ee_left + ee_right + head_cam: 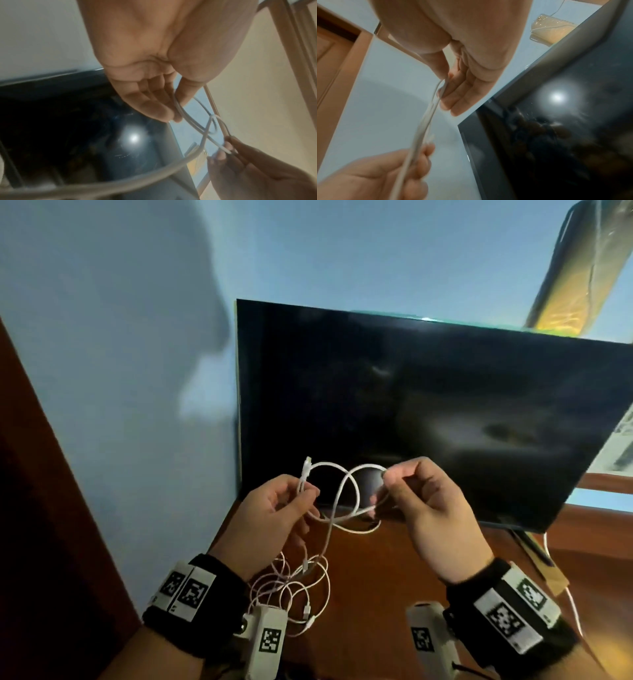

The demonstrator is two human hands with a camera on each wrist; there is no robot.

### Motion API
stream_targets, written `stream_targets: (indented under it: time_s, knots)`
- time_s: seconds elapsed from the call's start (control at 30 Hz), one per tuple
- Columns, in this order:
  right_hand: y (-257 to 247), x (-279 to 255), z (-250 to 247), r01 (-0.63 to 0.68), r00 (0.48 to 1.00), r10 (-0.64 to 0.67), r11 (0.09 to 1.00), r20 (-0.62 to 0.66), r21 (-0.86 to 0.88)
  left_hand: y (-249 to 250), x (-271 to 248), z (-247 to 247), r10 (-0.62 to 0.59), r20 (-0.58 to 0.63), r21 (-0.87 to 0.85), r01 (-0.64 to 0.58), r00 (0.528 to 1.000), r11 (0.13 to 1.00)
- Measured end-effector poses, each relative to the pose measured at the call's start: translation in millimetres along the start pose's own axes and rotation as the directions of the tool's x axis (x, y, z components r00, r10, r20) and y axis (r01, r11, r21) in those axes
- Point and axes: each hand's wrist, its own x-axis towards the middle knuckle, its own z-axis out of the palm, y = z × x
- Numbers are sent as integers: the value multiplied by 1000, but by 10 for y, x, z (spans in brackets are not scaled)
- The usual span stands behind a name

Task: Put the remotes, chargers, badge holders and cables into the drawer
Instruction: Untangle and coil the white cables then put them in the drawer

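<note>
A white cable (346, 484) is held in the air in front of the dark TV screen, looped between both hands. My left hand (274, 508) pinches it near one plug end, which sticks up above the fingers. My right hand (421, 494) pinches a loop of the same cable (436, 97) between thumb and fingers. In the left wrist view the cable (188, 119) runs from my left fingers across to the right hand (240, 162). More white cables (298, 587) lie tangled on the brown wooden top below my left wrist. No drawer is in view.
A black TV (428, 412) stands on the wooden top (376, 577) against a light blue wall. A brown door or cabinet side (41, 508) runs down the left. A white lead (572, 604) hangs at the right, near the TV's foot.
</note>
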Motion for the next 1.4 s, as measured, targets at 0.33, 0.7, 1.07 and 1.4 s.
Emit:
stream_targets:
  time_s: [0.33, 0.7, 1.07, 1.4]
  knots:
    - [-253, 229, -19, 150, 988, -143, 977, 57, -150, 172, 289, 5, -161, -15, 105, 162, 987, 981]
    - [-329, 375, -256, 246, 969, -236, 931, 67, -271, 656, 249, 195, 140, 391, -464, 63, 910, 884]
    - [19, 141, -548, 115, 985, -64, 935, 160, -334, 480, 827, -401, 60, -81, 511, -10, 995, 860]
    - [-319, 387, -430, 151, 983, -105, 932, 153, -329, 585, 490, 142, 93, 311, -75, -73, 946, 994]
